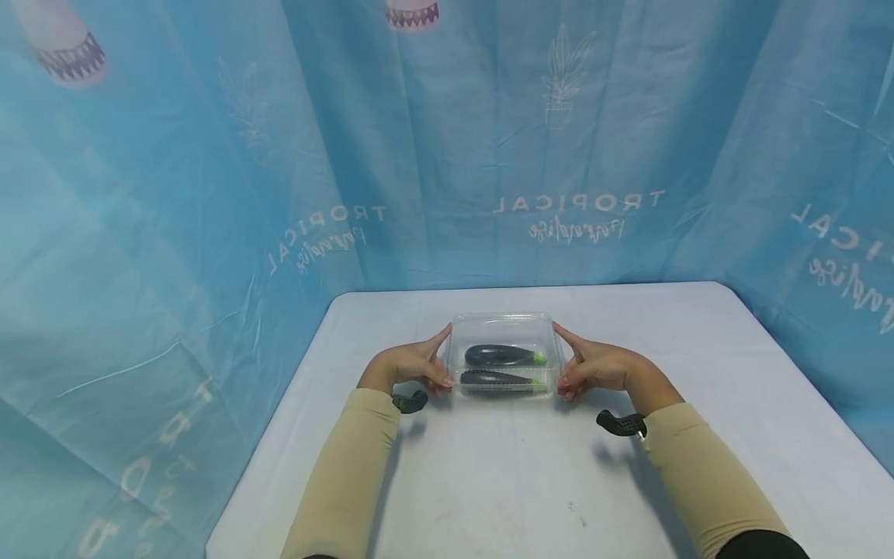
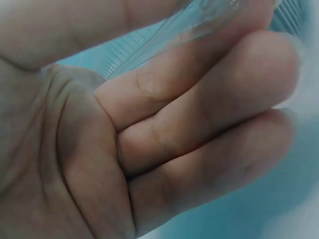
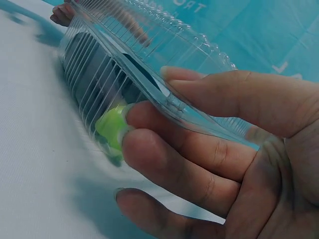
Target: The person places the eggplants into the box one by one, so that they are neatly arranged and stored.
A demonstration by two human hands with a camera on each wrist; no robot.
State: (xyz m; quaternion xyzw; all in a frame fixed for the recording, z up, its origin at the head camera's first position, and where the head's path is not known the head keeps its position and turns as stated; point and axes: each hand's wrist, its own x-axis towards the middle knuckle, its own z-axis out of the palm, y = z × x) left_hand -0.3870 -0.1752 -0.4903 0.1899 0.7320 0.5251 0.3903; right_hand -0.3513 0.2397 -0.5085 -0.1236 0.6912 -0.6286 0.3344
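Observation:
A clear plastic clamshell box [image 1: 501, 329] is held between both hands over the far middle of the white table. Inside lie two dark eggplants, one farther back [image 1: 497, 355] and one nearer [image 1: 492, 378], both with green stem ends toward the right. My left hand [image 1: 410, 365] grips the box's left side; its wrist view shows clear plastic [image 2: 209, 22] between thumb and fingers. At the right end, my right hand [image 1: 599, 366] pinches the rim [image 3: 172, 102], thumb above and fingers beneath. One green stem end [image 3: 112, 124] shows through the ribbed wall there.
The white-covered table [image 1: 517, 481] has rounded far corners and a few small dark marks near the front. A blue printed curtain [image 1: 447, 155] hangs behind it and along both sides. Each wrist carries a dark strap-like mount [image 1: 620, 424].

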